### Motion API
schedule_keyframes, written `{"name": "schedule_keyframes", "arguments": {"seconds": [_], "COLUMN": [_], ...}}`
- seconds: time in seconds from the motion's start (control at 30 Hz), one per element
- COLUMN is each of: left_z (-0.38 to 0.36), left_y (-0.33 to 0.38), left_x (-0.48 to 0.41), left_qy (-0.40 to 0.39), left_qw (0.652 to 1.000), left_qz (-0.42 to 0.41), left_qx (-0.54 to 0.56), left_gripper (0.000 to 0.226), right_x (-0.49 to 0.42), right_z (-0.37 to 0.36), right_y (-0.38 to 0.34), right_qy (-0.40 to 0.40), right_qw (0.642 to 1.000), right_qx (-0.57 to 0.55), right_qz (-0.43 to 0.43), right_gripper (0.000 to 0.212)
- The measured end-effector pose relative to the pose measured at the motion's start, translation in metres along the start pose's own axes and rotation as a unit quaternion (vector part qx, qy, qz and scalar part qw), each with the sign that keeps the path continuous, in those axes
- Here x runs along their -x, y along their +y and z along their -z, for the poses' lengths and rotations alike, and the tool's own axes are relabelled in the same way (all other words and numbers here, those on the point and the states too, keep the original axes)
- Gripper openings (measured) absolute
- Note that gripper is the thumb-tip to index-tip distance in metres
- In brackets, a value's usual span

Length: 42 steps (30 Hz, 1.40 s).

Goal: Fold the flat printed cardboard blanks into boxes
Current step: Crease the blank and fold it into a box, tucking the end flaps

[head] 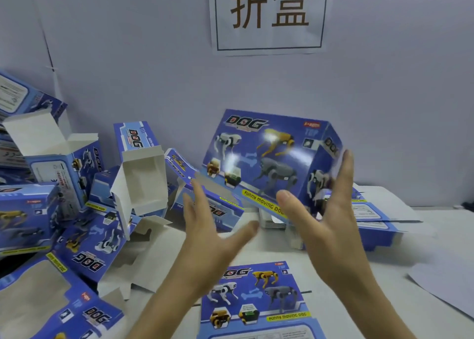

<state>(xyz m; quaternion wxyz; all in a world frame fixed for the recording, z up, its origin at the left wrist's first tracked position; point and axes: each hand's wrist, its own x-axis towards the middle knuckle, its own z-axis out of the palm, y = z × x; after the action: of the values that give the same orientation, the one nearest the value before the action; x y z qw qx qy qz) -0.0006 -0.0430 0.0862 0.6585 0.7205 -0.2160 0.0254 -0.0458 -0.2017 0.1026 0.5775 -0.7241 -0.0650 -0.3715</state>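
The box is folded up, blue and printed with robot dogs and the word DOG. It sits tilted in the middle of the scene, up off the table, with the wall behind it. My right hand is open, fingers straight and pointing up across the box's right end, the thumb over its lower front edge; I cannot tell whether I actually touch the card. My left hand is open too, fingers spread and straight. It is just left of and below the box, in front of a loose flap there, and grips nothing.

Near me, between my forearms, a flat blank lies printed side up. To the left a heap of folded boxes crowds the table, lying at all angles. One of them, an open-ended box, shows its white inside. Behind my right hand, further right, a stack of blanks lies flat. A paper sign with two large characters hangs high on the wall.
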Motion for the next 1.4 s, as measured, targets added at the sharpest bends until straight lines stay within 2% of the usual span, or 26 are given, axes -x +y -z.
{"name": "schedule_keyframes", "arguments": {"seconds": [0.03, 0.07, 0.1, 0.17, 0.23, 0.3, 0.4, 0.5, 0.57, 0.63, 0.73, 0.8, 0.9, 0.97, 1.03, 1.13, 1.17, 1.23, 1.27, 1.33, 1.4], "left_z": [0.001, 0.005, 0.010, 0.015, 0.015, 0.015, 0.019, 0.025, 0.026, 0.024, 0.019, 0.020, 0.025, 0.028, 0.026, 0.017, 0.012, 0.007, 0.006, 0.007, 0.008], "left_y": [0.000, -0.003, -0.004, -0.010, -0.016, -0.019, -0.022, -0.025, -0.027, -0.031, -0.034, -0.037, -0.038, -0.036, -0.035, -0.037, -0.037, -0.036, -0.035, -0.031, -0.027], "left_x": [-0.003, -0.007, -0.009, -0.014, -0.020, -0.022, -0.022, -0.024, -0.025, -0.026, -0.025, -0.025, -0.025, -0.024, -0.022, -0.019, -0.019, -0.020, -0.020, -0.019, -0.015], "left_qy": [-0.011, -0.060, -0.080, -0.054, 0.007, 0.026, 0.057, 0.083, 0.114, 0.132, 0.128, 0.116, 0.110, 0.102, 0.089, 0.088, 0.097, 0.118, 0.121, 0.096, 0.043], "left_qw": [0.995, 0.978, 0.965, 0.947, 0.938, 0.937, 0.967, 0.991, 0.983, 0.962, 0.948, 0.936, 0.918, 0.914, 0.917, 0.918, 0.918, 0.918, 0.918, 0.927, 0.948], "left_qz": [0.060, 0.096, 0.118, 0.132, 0.140, 0.121, 0.031, -0.075, -0.131, -0.183, -0.226, -0.265, -0.313, -0.325, -0.324, -0.325, -0.329, -0.333, -0.334, -0.317, -0.268], "left_qx": [0.081, 0.174, 0.222, 0.287, 0.317, 0.327, 0.248, 0.073, -0.053, -0.153, -0.184, -0.201, -0.219, -0.220, -0.213, -0.208, -0.201, -0.178, -0.176, -0.178, -0.166], "left_gripper": [0.106, 0.094, 0.080, 0.065, 0.056, 0.045, 0.056, 0.079, 0.090, 0.097, 0.095, 0.090, 0.085, 0.083, 0.082, 0.089, 0.090, 0.088, 0.086, 0.086, 0.092], "right_x": [-0.002, -0.002, -0.003, -0.005, -0.007, -0.010, -0.014, -0.021, -0.023, -0.020, -0.020, -0.022, -0.026, -0.026, -0.025, -0.021, -0.020, -0.016, -0.015, -0.017, -0.018], "right_z": [-0.001, -0.002, -0.002, -0.001, 0.002, 0.005, 0.012, 0.020, 0.023, 0.021, 0.018, 0.020, 0.027, 0.027, 0.025, 0.021, 0.018, 0.014, 0.013, 0.014, 0.016], "right_y": [0.004, 0.007, 0.011, 0.021, 0.027, 0.028, 0.032, 0.030, 0.027, 0.022, 0.023, 0.028, 0.036, 0.040, 0.042, 0.041, 0.039, 0.033, 0.030, 0.027, 0.028], "right_qy": [-0.005, -0.023, -0.054, -0.113, -0.136, -0.150, -0.123, -0.082, -0.092, -0.109, -0.055, -0.004, 0.023, 0.039, 0.059, 0.063, 0.058, 0.036, 0.029, 0.002, -0.029], "right_qw": [0.999, 0.998, 0.995, 0.986, 0.979, 0.975, 0.981, 0.985, 0.985, 0.987, 0.993, 0.992, 0.985, 0.985, 0.985, 0.994, 0.995, 0.998, 0.999, 0.998, 0.991], "right_qx": [-0.034, -0.057, -0.072, -0.091, -0.106, -0.103, -0.101, -0.117, -0.128, -0.115, -0.102, -0.125, -0.165, -0.161, -0.155, -0.084, -0.074, -0.054, -0.026, 0.064, 0.128], "right_qz": [-0.013, -0.030, -0.049, -0.084, -0.113, -0.128, -0.111, -0.092, -0.070, -0.031, 0.014, 0.012, -0.040, -0.056, -0.056, -0.025, -0.018, -0.027, -0.022, -0.002, -0.019], "right_gripper": [0.111, 0.114, 0.116, 0.117, 0.117, 0.113, 0.099, 0.060, 0.044, 0.036, 0.022, 0.025, 0.028, 0.017, 0.016, 0.015, 0.025, 0.063, 0.072, 0.068, 0.075]}}
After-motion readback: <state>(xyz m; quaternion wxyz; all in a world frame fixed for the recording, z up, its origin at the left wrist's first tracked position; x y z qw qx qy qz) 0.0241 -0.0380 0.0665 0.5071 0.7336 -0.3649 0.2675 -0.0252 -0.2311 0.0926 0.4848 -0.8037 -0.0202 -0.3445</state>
